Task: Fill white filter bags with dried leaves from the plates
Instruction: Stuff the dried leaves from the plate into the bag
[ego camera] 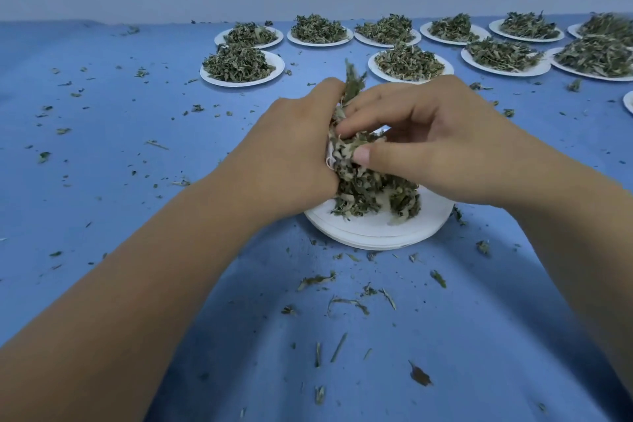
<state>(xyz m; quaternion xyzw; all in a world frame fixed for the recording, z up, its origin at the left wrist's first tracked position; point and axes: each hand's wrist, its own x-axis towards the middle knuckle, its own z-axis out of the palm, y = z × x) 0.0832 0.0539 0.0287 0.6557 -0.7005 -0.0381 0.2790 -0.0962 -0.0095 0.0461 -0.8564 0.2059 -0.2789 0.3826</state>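
A stack of white paper plates [376,233] sits in front of me with a pile of dried leaves [363,192] on top. My left hand [291,147] grips a white filter bag [331,156] over the plate; only a small strip of the bag's edge shows beside the leaves. My right hand [428,144] pinches a bunch of dried leaves at the bag's mouth, fingers curled and thumb pressing the leaves. A leaf sprig sticks up between the two hands.
Several white plates heaped with dried leaves stand in rows at the back, such as the plate [241,67] at the left and the plate [409,65] in the middle. Loose leaf bits litter the blue tablecloth [137,164]. A pale wall rises behind.
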